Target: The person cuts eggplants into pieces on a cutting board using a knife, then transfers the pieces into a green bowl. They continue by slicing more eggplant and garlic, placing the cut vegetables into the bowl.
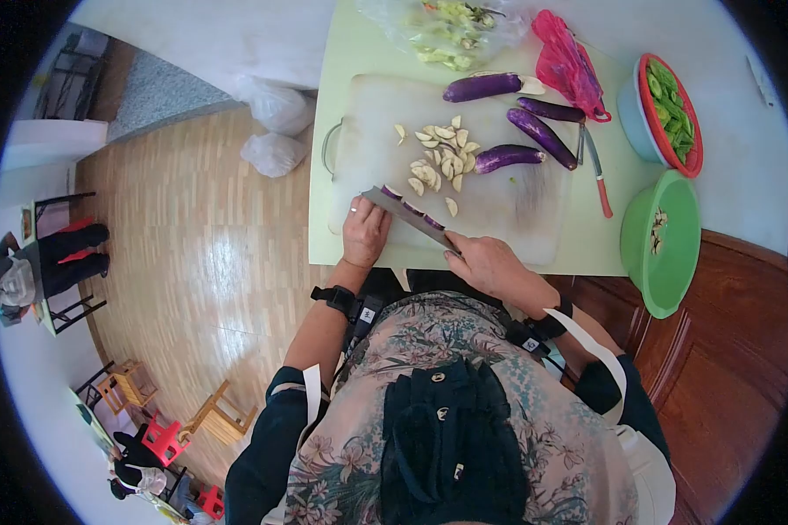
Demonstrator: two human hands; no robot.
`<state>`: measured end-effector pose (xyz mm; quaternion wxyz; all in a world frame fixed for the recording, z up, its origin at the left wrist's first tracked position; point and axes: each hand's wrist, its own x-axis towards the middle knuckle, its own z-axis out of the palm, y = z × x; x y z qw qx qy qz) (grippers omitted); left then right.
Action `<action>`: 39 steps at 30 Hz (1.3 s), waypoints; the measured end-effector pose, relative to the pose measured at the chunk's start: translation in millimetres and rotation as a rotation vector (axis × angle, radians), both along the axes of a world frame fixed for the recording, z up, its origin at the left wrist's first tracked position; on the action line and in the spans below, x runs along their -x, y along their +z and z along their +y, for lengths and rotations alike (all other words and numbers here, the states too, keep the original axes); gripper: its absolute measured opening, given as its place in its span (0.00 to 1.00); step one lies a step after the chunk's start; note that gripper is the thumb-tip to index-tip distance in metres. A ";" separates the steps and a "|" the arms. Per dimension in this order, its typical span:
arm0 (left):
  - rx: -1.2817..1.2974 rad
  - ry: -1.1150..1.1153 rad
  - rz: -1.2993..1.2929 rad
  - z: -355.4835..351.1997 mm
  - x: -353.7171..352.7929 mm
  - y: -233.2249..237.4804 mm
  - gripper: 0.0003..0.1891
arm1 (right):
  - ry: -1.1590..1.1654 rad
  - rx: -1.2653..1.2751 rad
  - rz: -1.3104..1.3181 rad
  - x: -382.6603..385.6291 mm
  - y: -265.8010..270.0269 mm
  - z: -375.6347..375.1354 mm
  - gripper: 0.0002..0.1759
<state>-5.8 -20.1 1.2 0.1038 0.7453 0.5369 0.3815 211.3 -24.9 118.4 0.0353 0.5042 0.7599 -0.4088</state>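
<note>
dark chest harness [490,437] foremost; knife and aubergine on the board

from where i stand, the harness hangs over a floral apron [560,437], presumably worn to spare the clothing beneath. on the cutting board [359,171], purple-skinned aubergine strips [414,209] lie along the blade of a knife [407,218]. the right hand [490,264] is wrapped round the handle. the left hand [367,230] has its fingers curled by the blade's far end — likely to steady the strips; whether it grips anything, i cannot tell.

loose pale pieces [446,159] sit beyond the blade, apparently set there to leave cutting room. four larger aubergines [510,157] lie farther out, seemingly placed within reach. a green basin [658,280] at the table's right end holds similar pieces — a sensible catch-place, in my judgement.

labels: the left wrist unit [367,317] and right wrist unit [527,339] bear pale tags, too small to read. no brand is legible.
</note>
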 end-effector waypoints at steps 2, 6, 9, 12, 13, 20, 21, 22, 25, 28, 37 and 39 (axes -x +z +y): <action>0.007 -0.003 -0.013 -0.1 -0.7 2.5 0.16 | 0.014 0.008 -0.018 -0.8 0.8 -0.9 0.17; -0.005 -0.006 -0.033 0.4 -0.2 1.9 0.17 | 0.018 0.016 -0.044 3.5 2.6 -0.4 0.17; 0.008 -0.008 -0.038 0.3 0.4 0.3 0.18 | 0.021 0.017 -0.040 6.1 0.5 1.2 0.16; -0.023 0.010 -0.009 0.9 -0.1 0.5 0.17 | 0.008 -0.019 0.006 12.8 -11.5 3.5 0.16; -0.015 0.006 -0.024 0.5 0.3 -0.2 0.17 | 0.015 -0.069 0.018 16.7 -17.4 6.0 0.16; 0.001 0.002 -0.044 -2.1 3.4 -8.3 0.14 | 0.021 -0.133 -0.038 48.5 -39.0 23.3 0.18; -0.001 0.003 -0.044 -1.4 2.8 -5.1 0.14 | 0.022 -0.135 -0.038 46.6 -41.0 24.6 0.18; -0.017 -0.006 -0.057 0.0 1.8 -2.4 0.14 | -0.011 -0.106 0.001 42.2 -43.5 26.7 0.19; -0.032 -0.009 -0.091 2.5 0.1 2.2 0.12 | -0.085 0.003 0.028 34.7 -28.4 31.7 0.19; -0.033 -0.005 -0.120 2.7 -0.6 1.3 0.11 | -0.114 0.054 0.035 24.7 -18.8 26.8 0.19; -0.023 0.021 -0.027 -1.8 2.7 -9.1 0.15 | -0.007 0.010 0.013 0.2 -0.8 -3.3 0.18; -0.030 0.016 -0.029 -1.7 2.7 -8.3 0.15 | -0.001 0.010 -0.007 -0.5 -0.3 -5.0 0.18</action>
